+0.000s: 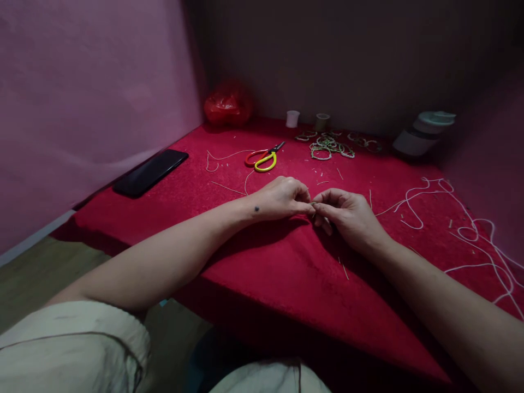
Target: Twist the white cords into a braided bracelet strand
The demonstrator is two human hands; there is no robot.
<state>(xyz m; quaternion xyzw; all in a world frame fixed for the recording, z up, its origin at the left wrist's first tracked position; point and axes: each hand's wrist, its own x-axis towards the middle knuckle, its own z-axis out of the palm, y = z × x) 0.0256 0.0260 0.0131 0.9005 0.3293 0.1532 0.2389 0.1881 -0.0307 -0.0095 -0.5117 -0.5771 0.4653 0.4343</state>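
Note:
My left hand and my right hand meet above the red cloth, fingertips nearly touching. Both are closed in a pinch on a thin, yellowish cord, of which only a short piece shows between them. The rest of it is hidden by my fingers. Beyond my left hand lie scissors with one red and one yellow handle loop. Loose thread runs from near my left wrist toward the scissors. Past my hands sits a pile of green and white braided cord loops.
A black phone lies at the left edge of the red-covered table. At the back are a red plastic bag, a white spool, an olive spool and a lidded bottle. Tangled white cord spreads at right.

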